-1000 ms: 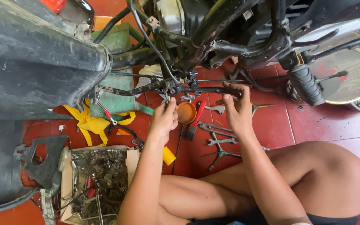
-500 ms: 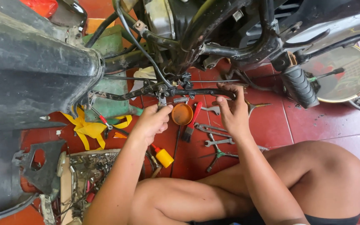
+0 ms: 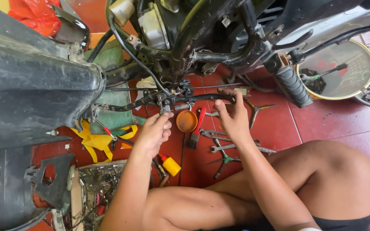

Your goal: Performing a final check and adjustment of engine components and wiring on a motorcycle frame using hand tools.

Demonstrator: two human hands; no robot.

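A black metal lever bar (image 3: 202, 99) runs crosswise under the motorcycle's frame (image 3: 219, 55), with a small coil spring (image 3: 180, 107) hanging near its middle. The right hand (image 3: 233, 117) closes its grip around the bar's right end, fingers curled over the top and thumb below. The left hand (image 3: 154, 133) sits at the bar's left part, just under the spring; its fingertips are pinched narrow against a small fitting there, though what they hold is too small to tell. The bar looks dark, greasy and slightly bent, and it lies above the red tiled floor (image 3: 322, 124), apart from it.

Between the two grips, just below the bar, an orange round cup (image 3: 186, 121) rests on the floor, and a red-handled brush (image 3: 197, 128) lies beside it. Below the right grip several grey wrenches (image 3: 228, 143) are scattered. Below the left grip lies a small yellow bottle (image 3: 170, 164) with a red tip. Left of that grip, yellow straps (image 3: 96, 141) lie by a green box (image 3: 116, 107). Further below and left, a tray of small parts (image 3: 101, 184) stands on the floor. Far to the right of the right grip sits a round metal pan (image 3: 341, 68) with a yellow rim.
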